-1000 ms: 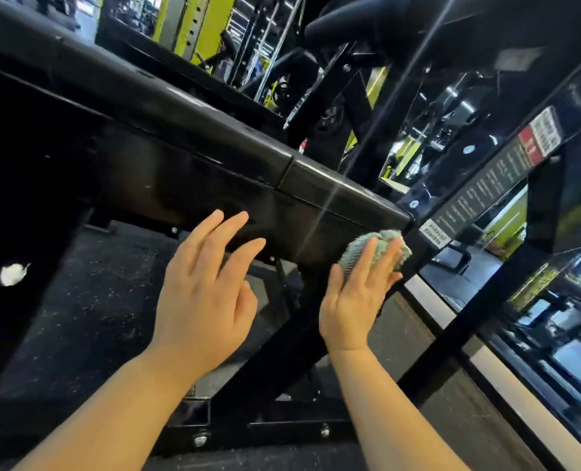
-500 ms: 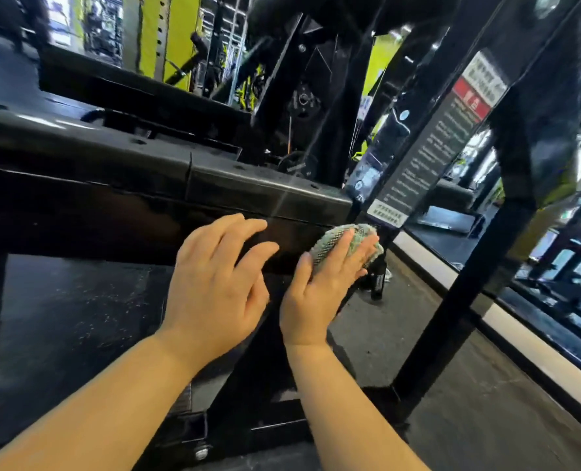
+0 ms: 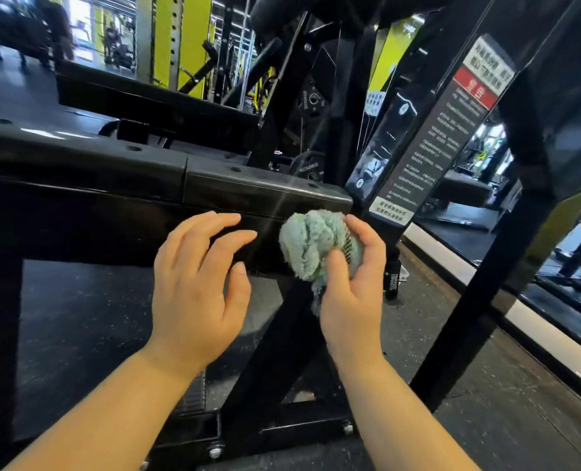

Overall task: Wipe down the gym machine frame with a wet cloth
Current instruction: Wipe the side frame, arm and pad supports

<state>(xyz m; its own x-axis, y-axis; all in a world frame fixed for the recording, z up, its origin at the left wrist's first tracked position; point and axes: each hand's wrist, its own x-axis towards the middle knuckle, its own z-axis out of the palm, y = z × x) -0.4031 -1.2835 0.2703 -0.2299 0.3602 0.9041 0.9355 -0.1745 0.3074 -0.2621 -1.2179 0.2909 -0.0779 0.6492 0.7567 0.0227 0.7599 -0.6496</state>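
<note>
- The black steel gym machine frame [image 3: 112,185] fills the left and middle of the view. Its horizontal box beam has round holes along the top face and ends at the right with a capped section.
- A dark speckled rubber floor [image 3: 78,317] lies under and behind the frame.
- A black diagonal brace [image 3: 265,351] runs from under the beam's right end down to a base plate on the floor.
- A slanted black post carries a long instruction label [image 3: 432,130] with a red block near its top. It stands just right of the beam's end.
- A yellow-green perforated rack upright [image 3: 177,39] stands well behind the frame.
- The left hand [image 3: 194,287] is held in front of the beam's side face with its fingers relaxed and spread, holding nothing. Whether the fingertips touch the metal cannot be told.
- The right hand [image 3: 353,287] grips the cloth, with the thumb across its front and the fingers curled round its right side.
- The pale green terry cloth [image 3: 313,243] is bunched into a ball in front of the beam's right end, just below its top edge. Whether it is touching the frame cannot be told.
- A silver bolt head [image 3: 215,452] sits at the base plate.
</note>
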